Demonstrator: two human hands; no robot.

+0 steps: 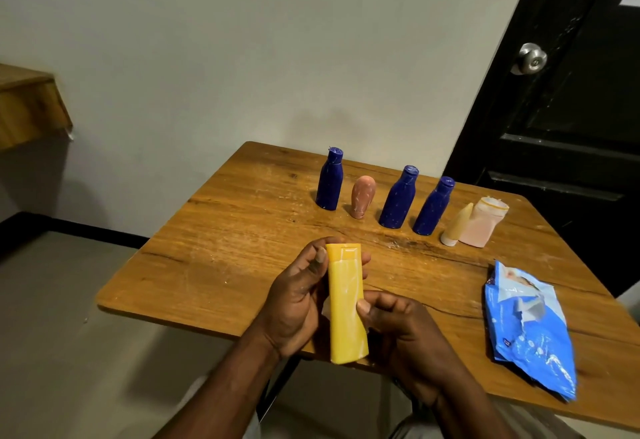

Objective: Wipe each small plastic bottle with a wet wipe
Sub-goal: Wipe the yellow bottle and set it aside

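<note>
A tall yellow bottle (346,303) is held above the near edge of the wooden table (242,230), cap away from me. My left hand (298,300) grips its upper part, thumb near the cap. My right hand (398,327) holds the lower part, thumb pressed on the side; a bit of pale wipe shows under the bottle near the fingers. At the back stand three blue bottles (329,182) (398,197) (433,206), a small pink bottle (362,196), a cream tube (457,225) and a pale pink bottle (483,222).
A blue wet wipe pack (530,327) lies on the right side of the table. A black door with a metal knob (531,59) is at the right. A wooden shelf (31,106) hangs on the wall at the left.
</note>
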